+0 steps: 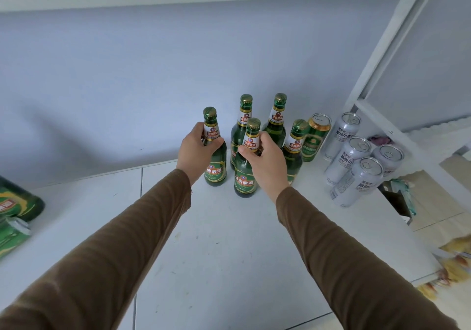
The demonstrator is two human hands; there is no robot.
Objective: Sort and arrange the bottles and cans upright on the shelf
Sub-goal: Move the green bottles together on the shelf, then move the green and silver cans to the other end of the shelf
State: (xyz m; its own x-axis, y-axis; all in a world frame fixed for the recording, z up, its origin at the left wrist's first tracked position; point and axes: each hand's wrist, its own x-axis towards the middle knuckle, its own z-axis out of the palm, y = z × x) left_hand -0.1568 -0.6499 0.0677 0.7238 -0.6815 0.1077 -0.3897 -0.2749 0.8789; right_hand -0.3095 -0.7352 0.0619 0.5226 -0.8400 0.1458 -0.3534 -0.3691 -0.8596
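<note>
Brown sleeves (142, 240) reaching forward from the bottom edge, one from each side, both ending in bare hands among green bottles. Left hand (195, 148) wrapped round the neck and shoulder of the leftmost bottle (215, 166), grip pressed onto the glass just under the neck label, gold cap clear above the fingers. Right hand (265, 161) clasping the front bottle (245, 176) at the neck the same way, thumb across the label side, grip closed on it. Both held bottles upright, bases on or just at the shelf surface; cannot tell whether either is lifted. Three more green bottles (276, 123) upright behind and to the right of the held pair, close together. Just beside them, one green and gold can (314, 138) standing upright, top ring visible. Further right, four silver cans (356, 181) upright in a tight cluster near the shelf's right edge. No containers holding anything among these. At far left, green packaging (15, 217) partly cut off by the frame, contents not clear. White shelf (229, 253) with thin seams and a few small marks, backed by a pale blue wall (153, 74), with a white frame post (382, 56) slanting up at right and another white board overhead
</note>
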